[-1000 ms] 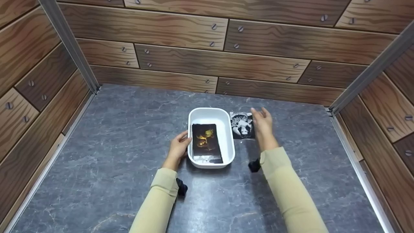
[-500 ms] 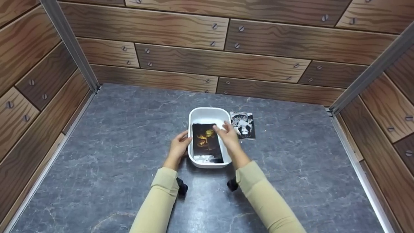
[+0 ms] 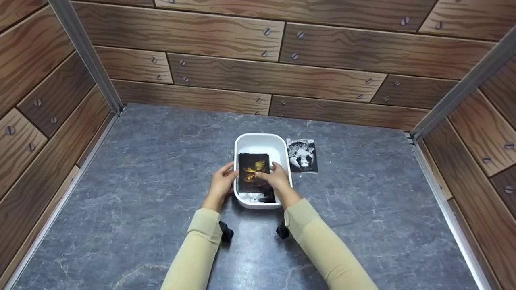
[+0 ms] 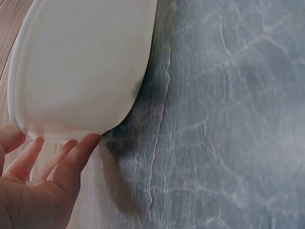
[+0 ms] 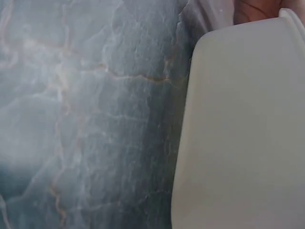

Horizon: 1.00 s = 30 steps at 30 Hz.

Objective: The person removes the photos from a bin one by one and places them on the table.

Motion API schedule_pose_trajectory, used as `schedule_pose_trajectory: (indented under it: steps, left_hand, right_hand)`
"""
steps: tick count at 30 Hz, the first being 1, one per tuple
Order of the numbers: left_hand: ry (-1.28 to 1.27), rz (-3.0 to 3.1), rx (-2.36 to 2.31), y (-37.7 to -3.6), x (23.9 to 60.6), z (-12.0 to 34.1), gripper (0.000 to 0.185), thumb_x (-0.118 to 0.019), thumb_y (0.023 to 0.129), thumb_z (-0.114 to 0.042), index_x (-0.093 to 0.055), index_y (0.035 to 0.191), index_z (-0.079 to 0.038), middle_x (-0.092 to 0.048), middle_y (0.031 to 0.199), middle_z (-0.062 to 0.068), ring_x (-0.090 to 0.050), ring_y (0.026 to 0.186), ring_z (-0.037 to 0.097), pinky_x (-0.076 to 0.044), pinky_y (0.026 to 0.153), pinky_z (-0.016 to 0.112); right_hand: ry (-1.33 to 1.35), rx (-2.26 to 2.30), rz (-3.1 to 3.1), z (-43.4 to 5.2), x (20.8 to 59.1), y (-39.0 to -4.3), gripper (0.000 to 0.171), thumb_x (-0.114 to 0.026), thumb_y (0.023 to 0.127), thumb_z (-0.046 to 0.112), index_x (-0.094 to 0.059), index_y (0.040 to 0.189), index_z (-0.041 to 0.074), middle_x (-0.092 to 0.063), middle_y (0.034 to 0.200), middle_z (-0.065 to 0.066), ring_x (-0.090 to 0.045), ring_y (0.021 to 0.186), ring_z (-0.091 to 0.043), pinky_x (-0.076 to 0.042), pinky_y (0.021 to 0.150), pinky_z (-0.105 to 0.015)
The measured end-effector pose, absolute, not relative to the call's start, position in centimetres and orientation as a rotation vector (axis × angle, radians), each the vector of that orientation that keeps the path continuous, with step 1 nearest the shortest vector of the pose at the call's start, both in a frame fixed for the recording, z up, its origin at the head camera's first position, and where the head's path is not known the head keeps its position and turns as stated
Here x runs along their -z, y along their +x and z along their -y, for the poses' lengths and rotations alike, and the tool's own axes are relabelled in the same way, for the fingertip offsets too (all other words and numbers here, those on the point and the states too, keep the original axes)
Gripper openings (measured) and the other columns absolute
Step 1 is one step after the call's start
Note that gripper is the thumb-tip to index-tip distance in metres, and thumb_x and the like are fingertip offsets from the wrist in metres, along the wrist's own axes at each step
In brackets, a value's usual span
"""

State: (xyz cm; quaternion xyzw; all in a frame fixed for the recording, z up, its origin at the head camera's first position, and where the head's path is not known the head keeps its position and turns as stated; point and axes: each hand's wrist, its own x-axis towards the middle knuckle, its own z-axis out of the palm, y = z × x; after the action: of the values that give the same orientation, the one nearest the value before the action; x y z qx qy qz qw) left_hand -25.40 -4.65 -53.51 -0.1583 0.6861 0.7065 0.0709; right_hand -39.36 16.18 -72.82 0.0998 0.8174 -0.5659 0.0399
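Observation:
In the head view a white plastic tub (image 3: 262, 138) stands on the grey marbled surface. Inside lies a dark photo print (image 3: 253, 161) with yellow figures, over another print (image 3: 250, 197) with a pale lower end. My left hand (image 3: 221, 183) is at the tub's left side, thumb by the rim. The left wrist view has its nearly straight fingertips touching the outer wall (image 4: 86, 62). My right hand (image 3: 279, 179) reaches inside over the right rim, pinching the dark print at its right edge, thumb on top. In the right wrist view the wall (image 5: 243, 119) hides most of that hand.
A black-and-white photo print (image 3: 302, 155) lies flat just right of the tub. Wood-patterned walls (image 3: 225, 68) enclose the surface at the back and sides. Metal posts (image 3: 92, 76) stand at the back corners.
My right hand has moved left from beside the black-and-white print into the tub and onto the dark print. The prints' lower end has shifted slightly left. My left hand stays.

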Motion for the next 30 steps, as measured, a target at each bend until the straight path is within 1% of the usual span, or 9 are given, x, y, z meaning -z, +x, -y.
schedule_pose_trajectory:
  steps: [1, 3, 5, 8, 10, 12, 14, 20, 30]
  left_hand:
    - [-0.477, -2.064, -2.128, -25.4, 53.5, 4.7, 0.044, -0.061, 0.095, -0.012, -0.053, 0.138, -0.009, -0.054, 0.136, 0.023, -0.059, 0.114, 0.029, -0.058, 0.076, 0.036]
    - [-0.474, -2.067, -2.137, -25.3, 53.5, 4.8, 0.043, -0.06, 0.095, -0.012, -0.053, 0.138, -0.009, -0.054, 0.135, 0.024, -0.059, 0.114, 0.03, -0.058, 0.077, 0.037]
    - [-0.466, -2.069, -2.143, -25.3, 53.6, 4.9, 0.043, -0.06, 0.095, -0.011, -0.053, 0.138, -0.008, -0.054, 0.135, 0.025, -0.06, 0.113, 0.03, -0.059, 0.076, 0.037]
    - [-0.452, -2.068, -2.135, -25.3, 53.5, 5.0, 0.043, -0.06, 0.095, -0.012, -0.053, 0.138, -0.008, -0.055, 0.135, 0.025, -0.06, 0.111, 0.028, -0.059, 0.072, 0.035]
    - [-0.446, -2.063, -2.127, -25.3, 53.6, 4.9, 0.044, -0.061, 0.095, -0.012, -0.053, 0.138, -0.009, -0.055, 0.134, 0.024, -0.061, 0.109, 0.026, -0.059, 0.07, 0.034]
    - [-0.447, -2.066, -2.119, -25.3, 53.5, 4.9, 0.044, -0.061, 0.095, -0.013, -0.053, 0.138, -0.009, -0.055, 0.134, 0.024, -0.061, 0.108, 0.026, -0.058, 0.068, 0.032]
    - [-0.447, -2.057, -2.129, -25.3, 53.5, 4.8, 0.044, -0.061, 0.095, -0.012, -0.053, 0.138, -0.009, -0.055, 0.134, 0.024, -0.061, 0.11, 0.028, -0.059, 0.069, 0.033]
    - [-0.448, -2.041, -2.149, -25.6, 53.4, 4.7, 0.044, -0.059, 0.096, -0.011, -0.052, 0.139, -0.008, -0.054, 0.135, 0.024, -0.06, 0.114, 0.033, -0.059, 0.074, 0.036]
    - [-0.455, -2.026, -2.174, -25.6, 53.7, 4.5, 0.044, -0.059, 0.096, -0.009, -0.051, 0.139, -0.006, -0.055, 0.134, 0.026, -0.06, 0.114, 0.035, -0.058, 0.078, 0.039]
  right_hand:
    - [0.309, 1.732, -2.501, -16.4, 73.9, -40.1, 0.118, -0.094, 0.051, 0.049, -0.039, 0.146, 0.006, -0.054, 0.136, -0.016, -0.052, 0.124, -0.031, -0.045, 0.103, -0.037]
    - [0.327, 1.673, -2.534, -15.8, 72.9, -40.0, 0.115, -0.095, 0.05, 0.045, -0.042, 0.143, 0.003, -0.057, 0.132, -0.016, -0.055, 0.119, -0.029, -0.046, 0.101, -0.036]
    - [0.363, 1.596, -2.548, -14.6, 68.8, -38.1, 0.1, -0.094, 0.056, 0.035, -0.048, 0.138, 0.001, -0.06, 0.128, -0.016, -0.056, 0.115, -0.028, -0.045, 0.102, -0.037]
    - [0.469, 1.421, -2.642, -12.1, 60.7, -33.6, 0.073, -0.087, 0.067, 0.02, -0.057, 0.13, -0.001, -0.062, 0.121, -0.02, -0.055, 0.112, -0.031, -0.043, 0.102, -0.039]
    - [0.538, 1.324, -2.687, -11.0, 56.6, -31.1, 0.065, -0.086, 0.069, 0.02, -0.06, 0.127, 0.003, -0.061, 0.119, -0.019, -0.054, 0.112, -0.031, -0.042, 0.102, -0.04]
    - [0.591, 1.243, -2.752, -10.3, 54.5, -29.5, 0.065, -0.086, 0.069, 0.02, -0.059, 0.127, 0.005, -0.059, 0.119, -0.019, -0.052, 0.113, -0.032, -0.041, 0.102, -0.04]
    - [0.622, 1.184, -2.784, -9.9, 54.0, -29.1, 0.068, -0.086, 0.069, 0.019, -0.056, 0.128, 0.005, -0.058, 0.122, -0.021, -0.051, 0.116, -0.034, -0.042, 0.102, -0.043]
    - [0.598, 1.209, -2.832, -9.7, 53.6, -28.9, 0.072, -0.088, 0.065, 0.015, -0.052, 0.127, 0.005, -0.055, 0.122, -0.023, -0.049, 0.117, -0.037, -0.044, 0.098, -0.045]
    - [0.533, 1.288, -2.877, -10.1, 53.4, -28.6, 0.067, -0.085, 0.065, 0.007, -0.054, 0.124, 0.006, -0.057, 0.117, -0.022, -0.052, 0.113, -0.037, -0.044, 0.097, -0.044]
